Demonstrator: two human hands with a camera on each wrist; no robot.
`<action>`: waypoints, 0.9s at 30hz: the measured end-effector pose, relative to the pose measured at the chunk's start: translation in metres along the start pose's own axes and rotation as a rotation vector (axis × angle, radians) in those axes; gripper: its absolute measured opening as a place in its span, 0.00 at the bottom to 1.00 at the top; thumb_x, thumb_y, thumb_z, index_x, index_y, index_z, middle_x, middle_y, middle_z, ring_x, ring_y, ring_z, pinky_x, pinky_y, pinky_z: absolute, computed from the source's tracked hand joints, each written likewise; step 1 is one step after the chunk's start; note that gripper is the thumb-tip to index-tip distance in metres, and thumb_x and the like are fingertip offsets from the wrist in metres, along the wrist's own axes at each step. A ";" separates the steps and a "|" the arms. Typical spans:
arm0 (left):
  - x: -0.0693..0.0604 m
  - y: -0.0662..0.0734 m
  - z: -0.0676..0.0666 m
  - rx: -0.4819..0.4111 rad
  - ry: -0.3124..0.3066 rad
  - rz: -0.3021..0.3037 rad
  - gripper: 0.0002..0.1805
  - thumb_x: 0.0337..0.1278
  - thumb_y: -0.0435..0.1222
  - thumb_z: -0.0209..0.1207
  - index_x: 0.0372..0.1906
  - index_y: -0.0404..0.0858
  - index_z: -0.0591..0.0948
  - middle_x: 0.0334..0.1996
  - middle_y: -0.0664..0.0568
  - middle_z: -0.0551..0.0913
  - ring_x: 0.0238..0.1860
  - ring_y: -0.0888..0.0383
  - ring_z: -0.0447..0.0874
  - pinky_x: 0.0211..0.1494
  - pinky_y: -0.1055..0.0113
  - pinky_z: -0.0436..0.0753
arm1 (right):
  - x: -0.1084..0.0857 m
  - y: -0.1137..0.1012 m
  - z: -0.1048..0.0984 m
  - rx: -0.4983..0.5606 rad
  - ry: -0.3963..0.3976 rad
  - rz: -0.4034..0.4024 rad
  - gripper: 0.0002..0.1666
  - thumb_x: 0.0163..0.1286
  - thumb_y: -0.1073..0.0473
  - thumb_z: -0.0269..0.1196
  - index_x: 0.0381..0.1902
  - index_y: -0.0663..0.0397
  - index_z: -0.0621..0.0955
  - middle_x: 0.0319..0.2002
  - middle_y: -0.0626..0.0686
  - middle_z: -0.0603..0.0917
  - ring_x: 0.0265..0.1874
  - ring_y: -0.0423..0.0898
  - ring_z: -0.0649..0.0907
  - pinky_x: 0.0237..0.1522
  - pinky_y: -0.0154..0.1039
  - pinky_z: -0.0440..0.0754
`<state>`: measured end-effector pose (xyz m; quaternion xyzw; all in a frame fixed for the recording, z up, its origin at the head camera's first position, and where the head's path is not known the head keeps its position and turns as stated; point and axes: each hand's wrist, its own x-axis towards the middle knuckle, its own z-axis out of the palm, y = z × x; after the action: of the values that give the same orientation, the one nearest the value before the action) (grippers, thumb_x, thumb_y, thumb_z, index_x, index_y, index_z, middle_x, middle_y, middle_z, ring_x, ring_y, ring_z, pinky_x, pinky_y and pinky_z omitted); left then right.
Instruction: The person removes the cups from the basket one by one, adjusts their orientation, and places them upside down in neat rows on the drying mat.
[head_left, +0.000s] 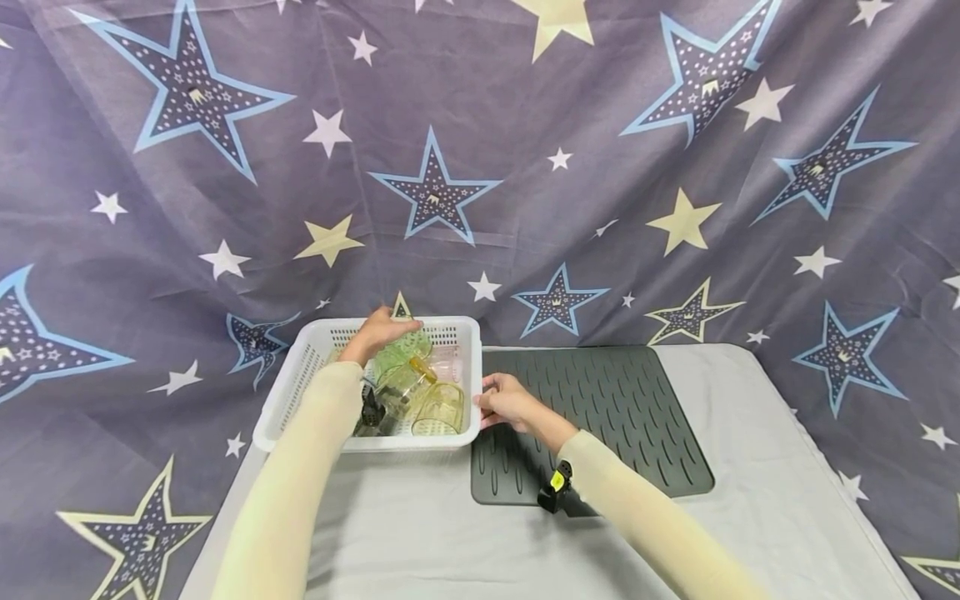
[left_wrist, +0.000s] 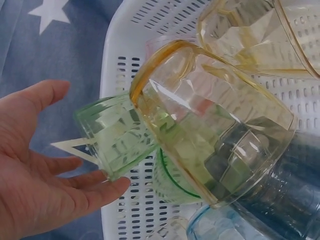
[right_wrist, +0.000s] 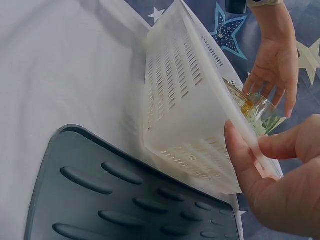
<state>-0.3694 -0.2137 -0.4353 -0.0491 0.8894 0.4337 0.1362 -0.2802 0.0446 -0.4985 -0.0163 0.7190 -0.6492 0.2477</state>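
A white perforated plastic basket (head_left: 474, 367) holds several clear tinted drinking glasses. My left hand (head_left: 378, 333) reaches over its far side. In the left wrist view its fingers (left_wrist: 95, 196) are spread beside a pale green glass (left_wrist: 117, 132), with fingertips at the glass's lower edge and the thumb apart. Whether they touch it I cannot tell. A glass with an amber rim (left_wrist: 215, 115) lies tilted across the green one. Thumb and fingers of my right hand (head_left: 510, 402) pinch the basket's right rim. The right wrist view shows the basket's perforated side (right_wrist: 180, 115) at an angle.
A dark grey ridged mat (head_left: 600, 408) lies right of the basket on a white-covered table (head_left: 420, 533). Behind hangs a star-patterned cloth (head_left: 450, 100). Also in the basket are a yellow glass (head_left: 442, 408), a pink glass (head_left: 447, 362) and a blue-rimmed glass (left_wrist: 220, 225).
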 end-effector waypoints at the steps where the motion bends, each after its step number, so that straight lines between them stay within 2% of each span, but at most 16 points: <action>1: 0.000 -0.001 0.001 0.006 0.007 -0.002 0.54 0.65 0.50 0.61 0.80 0.26 0.44 0.80 0.29 0.48 0.79 0.33 0.51 0.80 0.43 0.59 | -0.001 0.000 0.001 -0.005 -0.001 -0.001 0.21 0.73 0.71 0.57 0.61 0.71 0.68 0.31 0.55 0.80 0.23 0.44 0.83 0.28 0.36 0.88; 7: 0.000 -0.004 0.005 0.020 0.043 -0.013 0.52 0.65 0.49 0.61 0.79 0.25 0.48 0.79 0.30 0.52 0.78 0.33 0.54 0.79 0.43 0.61 | -0.003 0.002 0.003 -0.022 -0.009 0.002 0.22 0.73 0.71 0.54 0.63 0.69 0.66 0.36 0.57 0.79 0.23 0.45 0.82 0.28 0.37 0.88; 13: -0.001 -0.006 0.006 0.042 0.064 -0.030 0.48 0.65 0.49 0.61 0.77 0.26 0.55 0.77 0.31 0.58 0.76 0.34 0.60 0.77 0.43 0.67 | -0.002 0.005 0.003 -0.023 -0.019 -0.001 0.22 0.74 0.70 0.54 0.64 0.69 0.66 0.35 0.56 0.79 0.23 0.44 0.82 0.29 0.38 0.89; 19: -0.002 -0.005 0.008 0.069 0.102 -0.014 0.44 0.63 0.51 0.62 0.73 0.26 0.63 0.73 0.31 0.65 0.72 0.35 0.66 0.74 0.45 0.71 | -0.002 0.005 0.003 -0.017 -0.010 -0.014 0.21 0.75 0.70 0.54 0.63 0.69 0.66 0.36 0.57 0.80 0.23 0.44 0.82 0.29 0.40 0.89; 21: -0.002 -0.005 0.008 0.086 0.118 -0.014 0.40 0.62 0.52 0.62 0.68 0.26 0.68 0.68 0.32 0.70 0.67 0.37 0.71 0.70 0.47 0.74 | -0.003 0.004 0.003 -0.015 -0.008 -0.017 0.21 0.75 0.70 0.54 0.63 0.69 0.66 0.36 0.57 0.80 0.23 0.44 0.82 0.29 0.40 0.89; 23: -0.001 -0.006 0.008 0.088 0.130 -0.016 0.33 0.61 0.53 0.62 0.57 0.29 0.72 0.57 0.35 0.74 0.57 0.41 0.74 0.62 0.50 0.78 | -0.003 0.003 0.003 -0.012 -0.007 -0.023 0.21 0.75 0.70 0.54 0.62 0.69 0.66 0.36 0.57 0.80 0.23 0.44 0.82 0.29 0.40 0.89; 25: 0.000 -0.006 0.008 0.093 0.138 -0.016 0.27 0.60 0.53 0.63 0.43 0.33 0.70 0.44 0.41 0.71 0.46 0.46 0.72 0.51 0.54 0.77 | -0.003 0.003 0.003 -0.008 -0.007 -0.026 0.21 0.75 0.71 0.54 0.62 0.70 0.65 0.35 0.56 0.80 0.23 0.44 0.82 0.28 0.39 0.89; 27: 0.002 -0.007 0.008 0.100 0.146 -0.010 0.25 0.59 0.53 0.63 0.34 0.39 0.65 0.35 0.47 0.65 0.39 0.50 0.67 0.43 0.58 0.73 | -0.002 0.003 0.003 -0.005 -0.005 -0.028 0.21 0.75 0.71 0.54 0.62 0.70 0.65 0.34 0.55 0.79 0.23 0.44 0.82 0.27 0.39 0.88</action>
<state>-0.3682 -0.2113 -0.4459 -0.0784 0.9172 0.3833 0.0754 -0.2766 0.0433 -0.5010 -0.0286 0.7196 -0.6507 0.2405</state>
